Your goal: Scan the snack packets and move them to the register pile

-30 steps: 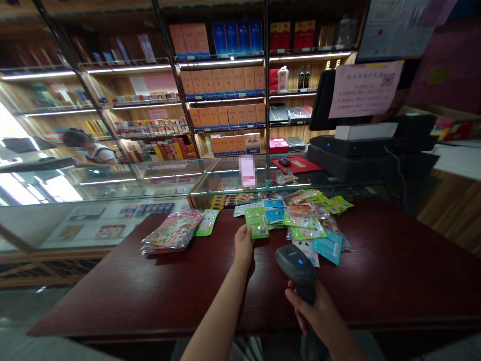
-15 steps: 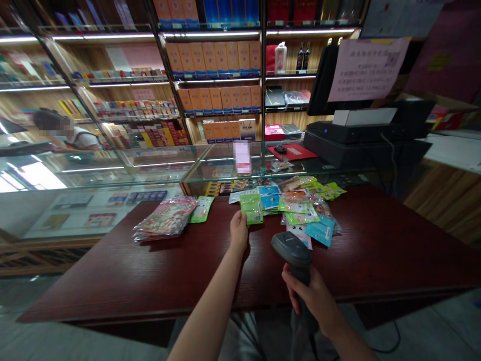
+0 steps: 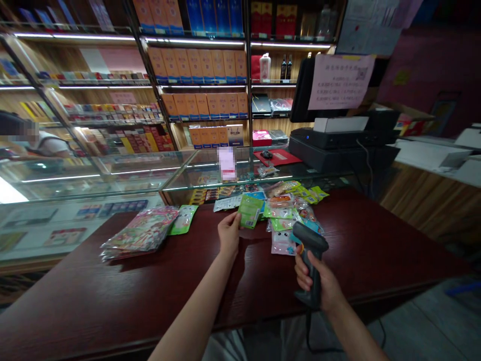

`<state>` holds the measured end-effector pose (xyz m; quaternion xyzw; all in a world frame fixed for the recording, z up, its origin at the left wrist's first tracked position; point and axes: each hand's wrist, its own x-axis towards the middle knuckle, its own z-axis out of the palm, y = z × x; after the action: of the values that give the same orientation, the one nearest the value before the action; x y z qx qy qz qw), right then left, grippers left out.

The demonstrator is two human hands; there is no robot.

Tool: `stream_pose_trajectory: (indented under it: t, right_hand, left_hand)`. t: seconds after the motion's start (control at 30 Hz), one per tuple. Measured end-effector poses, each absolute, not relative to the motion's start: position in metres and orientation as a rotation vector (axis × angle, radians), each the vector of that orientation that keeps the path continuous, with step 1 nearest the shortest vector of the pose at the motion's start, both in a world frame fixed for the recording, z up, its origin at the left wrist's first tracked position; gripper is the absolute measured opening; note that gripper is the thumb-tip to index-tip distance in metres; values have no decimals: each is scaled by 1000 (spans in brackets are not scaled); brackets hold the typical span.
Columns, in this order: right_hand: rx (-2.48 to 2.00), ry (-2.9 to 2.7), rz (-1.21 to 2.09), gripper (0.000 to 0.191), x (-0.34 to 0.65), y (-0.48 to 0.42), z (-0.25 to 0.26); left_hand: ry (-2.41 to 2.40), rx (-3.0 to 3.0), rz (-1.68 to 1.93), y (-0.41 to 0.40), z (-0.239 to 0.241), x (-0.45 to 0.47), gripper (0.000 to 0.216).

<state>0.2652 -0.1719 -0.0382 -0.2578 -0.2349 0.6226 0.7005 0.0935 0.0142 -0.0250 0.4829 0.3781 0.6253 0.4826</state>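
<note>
My left hand (image 3: 229, 234) pinches a green snack packet (image 3: 249, 211) by its near left edge, with a printed barcode side facing me. In my right hand (image 3: 317, 273) is a dark barcode scanner (image 3: 311, 240), gripped round its handle and with its head turned leftward. A cable runs down from the handle. Behind the scanner lies a heap of small packets, among them a white packet (image 3: 282, 242) with a face printed on it and a green-and-white packet (image 3: 280, 213). On the left, a green pouch (image 3: 184, 219) rests beside a stack of clear-wrapped packs (image 3: 141, 234).
The dark red desk (image 3: 176, 286) meets a glass display case (image 3: 180, 175) at its back. A monitor (image 3: 302, 90) with a paper notice stands on black equipment (image 3: 341, 148) at right. Bottle boxes (image 3: 195, 65) fill the shelves behind. Another person (image 3: 48, 143) is at far left.
The scanner has been tilted up and swung left toward the packet. My left hand has raised and angled the green packet. The whole view has shifted to the right.
</note>
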Motion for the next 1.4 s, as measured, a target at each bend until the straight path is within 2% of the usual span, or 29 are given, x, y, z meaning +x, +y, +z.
stream_pose_trajectory:
  t: [0.33, 0.6, 0.83, 1.03, 1.4]
  right_hand:
    - [-436, -467, 1427, 27, 271, -173, -51]
    - [-414, -437, 1412, 26, 268, -171, -50]
    - [-420, -428, 1394, 24, 267, -172, -49]
    - [-457, -430, 1386, 27, 267, -174, -48]
    - [-415, -432, 1438, 25, 270, -176, -49]
  left_hand:
    - [873, 1611, 1578, 46, 9, 170, 16]
    - [879, 2207, 1500, 66, 20, 213, 22]
    - [946, 2345, 1389, 79, 13, 240, 18]
    - [869, 2233, 1457, 72, 6, 220, 17]
    - [1306, 2439, 1480, 78, -12, 124, 28]
